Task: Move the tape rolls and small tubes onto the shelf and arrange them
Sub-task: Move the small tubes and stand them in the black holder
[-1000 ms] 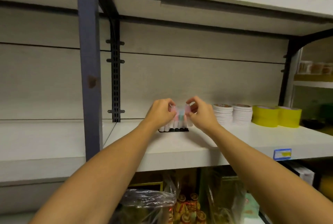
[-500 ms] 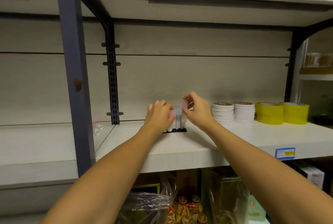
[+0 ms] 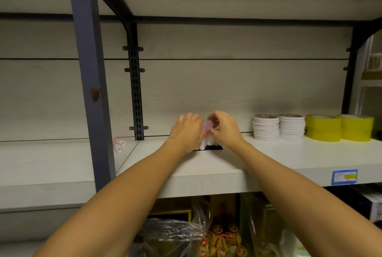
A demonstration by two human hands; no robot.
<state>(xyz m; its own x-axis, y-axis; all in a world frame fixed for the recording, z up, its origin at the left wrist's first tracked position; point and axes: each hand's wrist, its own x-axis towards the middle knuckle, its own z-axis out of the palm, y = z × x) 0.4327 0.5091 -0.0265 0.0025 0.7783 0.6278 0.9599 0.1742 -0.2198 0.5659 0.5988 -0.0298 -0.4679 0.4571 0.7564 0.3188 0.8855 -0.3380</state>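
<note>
The tubes (image 3: 207, 140) stood upright in a tight cluster on the shelf (image 3: 289, 157), on a dark base (image 3: 213, 147), between both hands. The right hand (image 3: 224, 130) pinched the top of a pinkish tube with curled fingers. The left hand (image 3: 187, 130) pressed against the cluster's left side; whether its fingers curled round a tube was hidden behind its back.

The likely slip: narrow tubes standing close together would topple if the pinched one were pushed in crooked, or if either hand pulled away while brushing a neighbour. One falling could knock over others and roll toward the front edge.

Just right of the hands stood two white tape stacks (image 3: 278, 126), touching each other, then two yellow rolls (image 3: 339, 127), already shelved. These left little room to spread the tubes rightward. On the next bay, past the black bracket (image 3: 136, 95) and blue post (image 3: 88, 74), two stray tubes (image 3: 118, 145) lay on their sides, not yet gathered. A price tag (image 3: 344, 176) sat on the shelf's front lip.
</note>
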